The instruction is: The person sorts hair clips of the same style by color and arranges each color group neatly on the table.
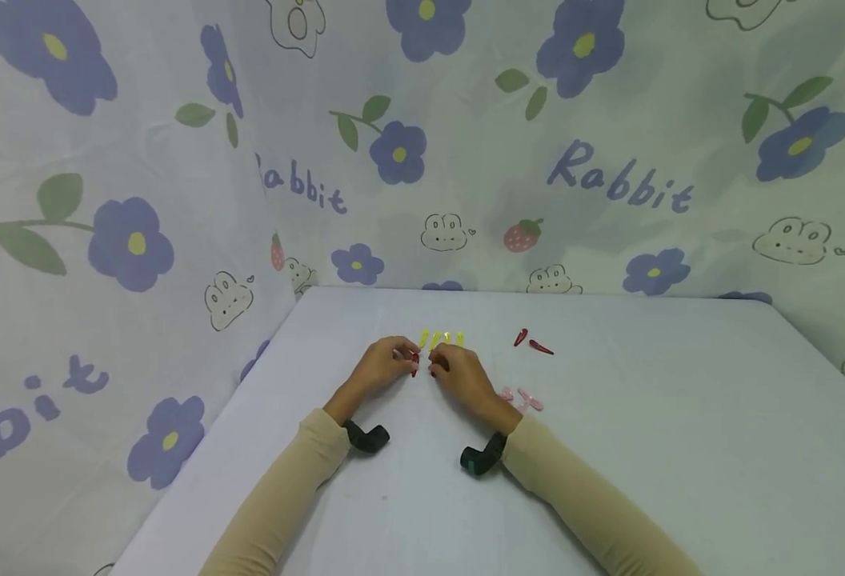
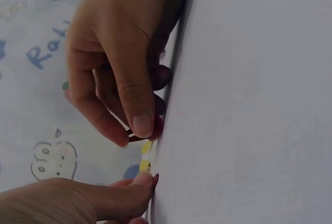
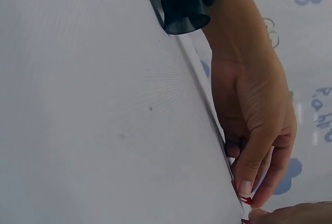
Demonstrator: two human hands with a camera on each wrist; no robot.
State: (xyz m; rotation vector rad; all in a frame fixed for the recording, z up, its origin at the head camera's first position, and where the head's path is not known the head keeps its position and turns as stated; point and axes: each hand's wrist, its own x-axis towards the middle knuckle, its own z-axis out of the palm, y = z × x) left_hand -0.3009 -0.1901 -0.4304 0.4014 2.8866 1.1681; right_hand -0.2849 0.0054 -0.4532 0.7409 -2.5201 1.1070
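Observation:
My left hand (image 1: 386, 362) pinches a red hair clip (image 1: 414, 366) between thumb and fingers, low over the white table. Opposite it, my right hand (image 1: 460, 376) also pinches a red hair clip (image 1: 433, 371), mostly covered by the fingers. A small gap separates the two hands. In the left wrist view, the right-hand clip (image 2: 156, 130) shows under the thumb. The right wrist view shows the left-hand clip (image 3: 246, 199) close to the tabletop. Just beyond the fingertips, several yellow hair clips (image 1: 447, 338) lie side by side in a row.
Two red hair clips (image 1: 541, 347) lie on the table (image 1: 682, 432) at the back right. Several pink hair clips (image 1: 530, 398) lie beside my right wrist, partly hidden by it. Patterned cloth walls (image 1: 480, 160) stand behind and left of the table. Both wrists wear black devices (image 1: 483, 456).

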